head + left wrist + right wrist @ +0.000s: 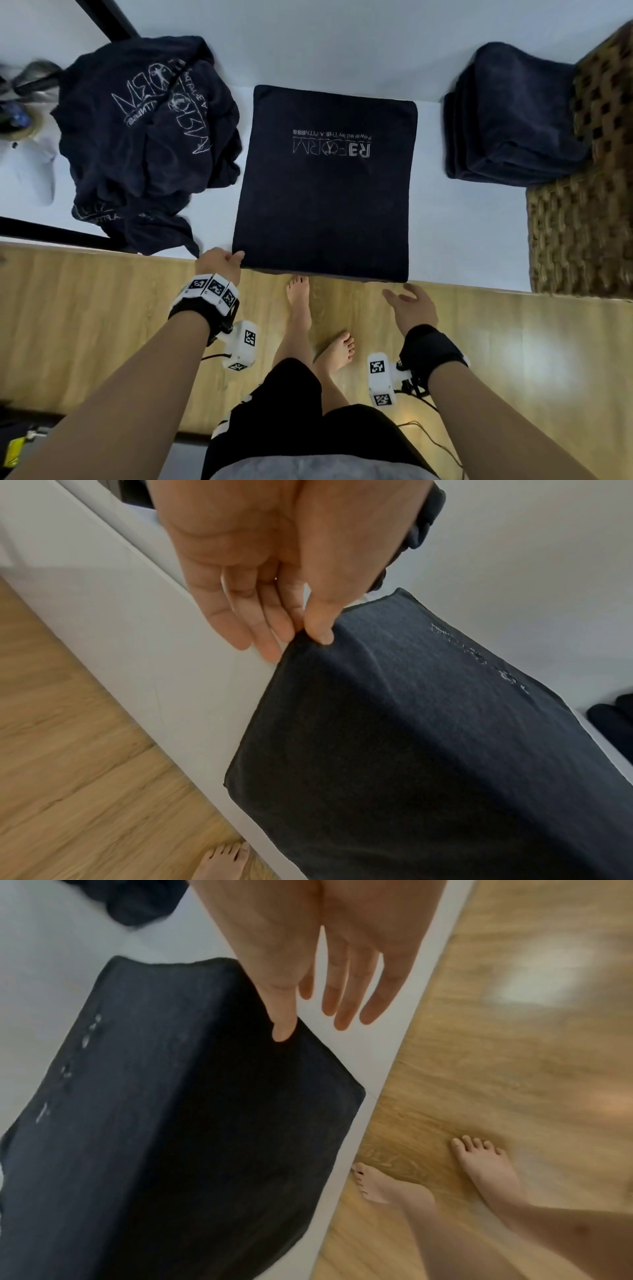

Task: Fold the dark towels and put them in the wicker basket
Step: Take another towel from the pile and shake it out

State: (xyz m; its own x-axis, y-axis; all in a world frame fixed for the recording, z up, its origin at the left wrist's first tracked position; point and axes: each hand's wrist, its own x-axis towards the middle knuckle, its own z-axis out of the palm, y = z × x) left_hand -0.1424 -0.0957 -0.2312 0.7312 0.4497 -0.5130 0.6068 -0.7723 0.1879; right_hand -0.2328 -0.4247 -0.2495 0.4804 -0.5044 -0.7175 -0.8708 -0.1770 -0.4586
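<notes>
Head view: a dark towel (325, 185) lies spread flat in the middle of the white surface (462, 233), its near edge hanging just over the near rim. To my eye it is slightly longer near-to-far than across, and its printed logo reads upside down from here, tops of the letters toward the near side. On the right, a stack of folded towels (510, 116) sits against the wicker basket (582, 233), though I cannot tell whether it is inside or just beside it. On the left, a crumpled heap of towels (144, 137) waits unfolded. So I judge the job partly done, with this towel mid-fold.

Left wrist view: the left hand (260, 569) pinches the towel's near left corner between thumb and fingertips (270, 653).

Right wrist view: the right hand (342, 961) hangs with fingers straight and spread, gripping nothing, above the near right corner; whether the thumb touches the cloth I cannot tell.
</notes>
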